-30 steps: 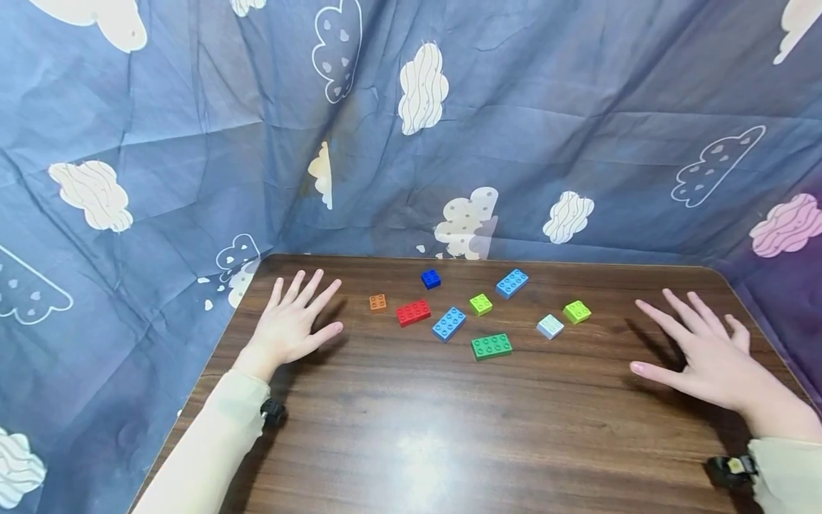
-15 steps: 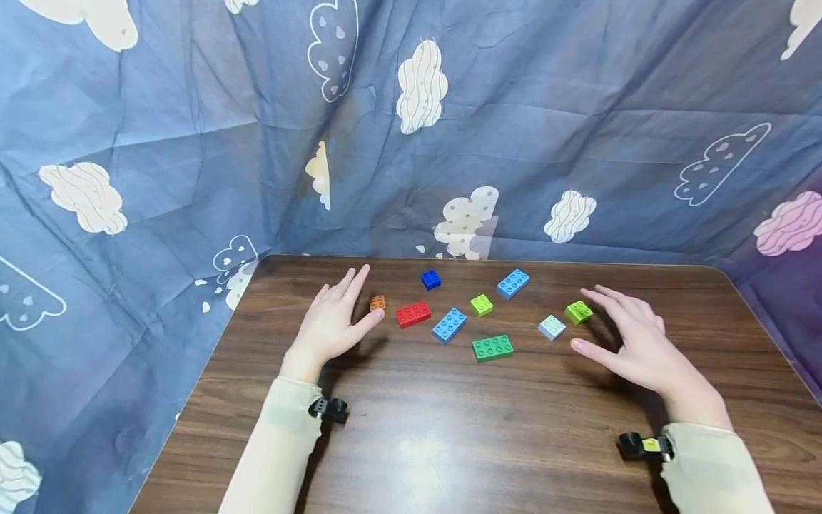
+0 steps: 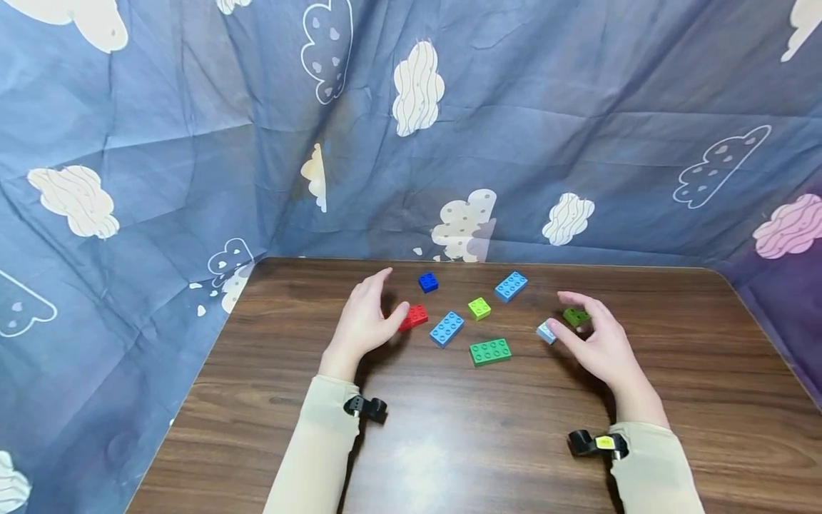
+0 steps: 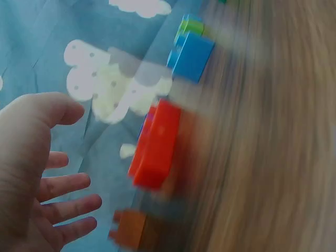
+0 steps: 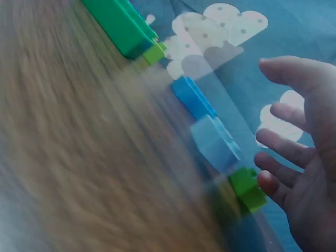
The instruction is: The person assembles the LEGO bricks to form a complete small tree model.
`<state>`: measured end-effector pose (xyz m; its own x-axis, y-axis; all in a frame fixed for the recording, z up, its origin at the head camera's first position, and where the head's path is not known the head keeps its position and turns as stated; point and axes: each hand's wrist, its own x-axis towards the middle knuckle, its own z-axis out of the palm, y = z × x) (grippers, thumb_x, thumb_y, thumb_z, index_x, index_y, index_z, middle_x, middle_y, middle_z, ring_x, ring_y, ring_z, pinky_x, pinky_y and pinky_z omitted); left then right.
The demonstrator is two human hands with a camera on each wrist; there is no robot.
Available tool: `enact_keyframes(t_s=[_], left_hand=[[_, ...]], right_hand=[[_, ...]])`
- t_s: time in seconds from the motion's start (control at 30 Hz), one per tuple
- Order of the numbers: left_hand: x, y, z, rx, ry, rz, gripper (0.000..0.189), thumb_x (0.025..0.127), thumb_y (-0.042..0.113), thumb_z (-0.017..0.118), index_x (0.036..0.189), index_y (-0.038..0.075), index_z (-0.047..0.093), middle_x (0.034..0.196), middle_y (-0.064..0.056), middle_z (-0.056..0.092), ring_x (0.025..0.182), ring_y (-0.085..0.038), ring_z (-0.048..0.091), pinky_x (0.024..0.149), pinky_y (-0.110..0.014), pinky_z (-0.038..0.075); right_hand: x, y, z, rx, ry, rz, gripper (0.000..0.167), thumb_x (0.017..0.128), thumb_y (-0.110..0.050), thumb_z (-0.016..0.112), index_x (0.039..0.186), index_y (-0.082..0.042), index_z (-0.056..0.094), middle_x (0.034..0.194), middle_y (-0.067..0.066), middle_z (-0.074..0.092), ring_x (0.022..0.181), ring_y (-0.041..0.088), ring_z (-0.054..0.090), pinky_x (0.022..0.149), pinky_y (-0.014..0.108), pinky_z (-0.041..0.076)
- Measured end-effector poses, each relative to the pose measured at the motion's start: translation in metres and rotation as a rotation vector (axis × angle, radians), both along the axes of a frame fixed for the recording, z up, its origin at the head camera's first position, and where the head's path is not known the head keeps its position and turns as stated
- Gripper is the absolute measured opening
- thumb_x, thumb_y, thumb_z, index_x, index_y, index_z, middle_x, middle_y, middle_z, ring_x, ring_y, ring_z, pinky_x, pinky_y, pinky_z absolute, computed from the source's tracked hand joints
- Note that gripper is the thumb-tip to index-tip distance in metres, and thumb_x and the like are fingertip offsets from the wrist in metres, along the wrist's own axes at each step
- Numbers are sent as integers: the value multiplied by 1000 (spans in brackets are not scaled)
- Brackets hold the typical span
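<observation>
My left hand (image 3: 363, 323) hovers at the left of the bricks, its thumb overlapping the red brick (image 3: 416, 315) in the head view. An orange brick (image 4: 129, 229) shows below the red one in the left wrist view; in the head view the hand hides it. My right hand (image 3: 599, 343) is held over the right side, thumb in front of the pale blue brick (image 3: 544, 331) and fingers above a lime brick (image 3: 575, 317). Both hands have spread, loosely bent fingers and hold nothing. In the right wrist view a gap separates the fingers from the pale blue brick (image 5: 215, 143).
Between the hands lie a dark blue brick (image 3: 428, 282), two blue bricks (image 3: 447, 328) (image 3: 511, 286), a lime brick (image 3: 479, 308) and a green brick (image 3: 490, 351). The brown wooden table (image 3: 488, 442) ends at a blue cloud-patterned cloth (image 3: 514, 143).
Both hands have moved inward over the table, the left rightward to the red brick and the right leftward to the pale blue and lime bricks. The fingers are less spread. The bricks stay put.
</observation>
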<state>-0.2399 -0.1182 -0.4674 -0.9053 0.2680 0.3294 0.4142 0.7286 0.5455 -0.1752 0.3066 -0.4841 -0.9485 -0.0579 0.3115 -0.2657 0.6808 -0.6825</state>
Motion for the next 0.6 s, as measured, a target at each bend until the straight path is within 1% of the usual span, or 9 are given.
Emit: enact_keyframes(t_s=[0.07,0.13,0.27,0.37,0.5,0.6], left_hand=[[-2,12,-1,33,-3,-7,72,99,37,73,159,4,50,150,-18,62,140,-37,57,120,-53,43],[-4,25,-3,68,-6,-24,69,99,34,73,157,3,52,146,-19,64,137,-37,59,118,-54,45],[-5,49,-7,115,-20,-73,66,99,30,75,155,3,54,142,-18,67,131,-35,62,113,-53,48],[-3,64,-10,117,-31,-108,65,99,29,77,154,4,54,142,-15,67,131,-33,62,113,-50,49],[-1,80,-12,118,-38,-142,64,98,26,78,154,6,54,141,-13,68,133,-32,63,112,-47,50],[-2,92,-11,135,-68,-155,65,98,25,79,154,6,54,141,-12,69,133,-29,64,112,-45,51]], right_hand=[[0,-2,-4,-24,10,2,56,102,-22,80,153,-8,59,145,17,61,118,28,56,85,17,44],[0,-3,-8,-36,20,4,55,102,-20,80,152,-9,61,143,16,62,116,26,57,84,13,44],[0,-5,-16,-103,33,8,52,100,-14,81,149,-9,64,140,15,64,115,22,59,83,11,46],[-1,-6,-21,-118,43,15,51,98,-12,84,146,-10,66,137,13,66,112,21,60,82,11,47],[-3,-7,-26,-87,50,17,50,96,-13,86,143,-10,68,134,10,67,108,21,62,82,10,47],[-4,-6,-27,-52,49,10,49,96,-15,86,141,-10,70,132,7,68,106,17,62,84,11,48]])
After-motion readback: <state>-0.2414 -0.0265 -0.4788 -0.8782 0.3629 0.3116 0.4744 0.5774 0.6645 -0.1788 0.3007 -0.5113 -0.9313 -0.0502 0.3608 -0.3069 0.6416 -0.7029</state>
